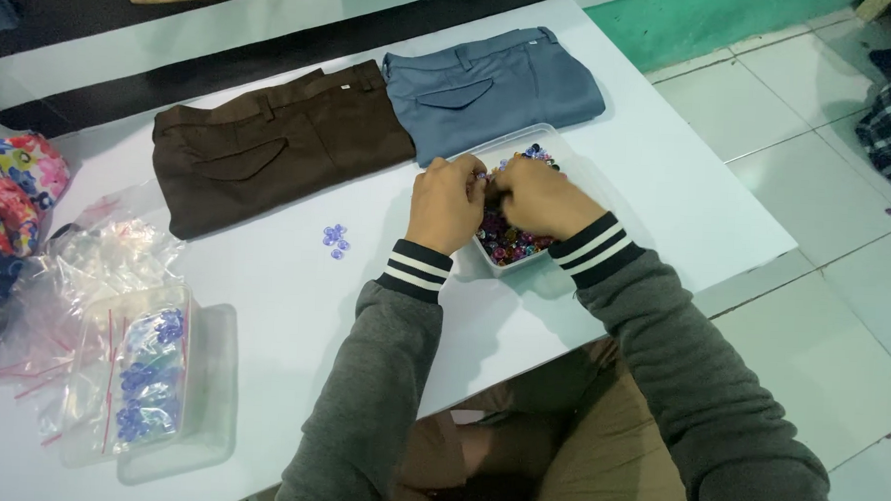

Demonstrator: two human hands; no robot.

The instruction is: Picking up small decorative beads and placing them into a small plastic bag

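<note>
My left hand and my right hand meet over a clear plastic container full of small mixed-colour beads. Fingertips of both hands pinch together at something small above the beads; what they hold is too small to make out. A few loose blue-violet beads lie on the white table to the left of my hands. Both arms wear grey sleeves with black-and-white striped cuffs.
Folded brown trousers and folded blue-grey trousers lie at the table's far side. At the near left are a clear box of blue beads, crumpled plastic bags and colourful floral cloth. Tiled floor lies to the right.
</note>
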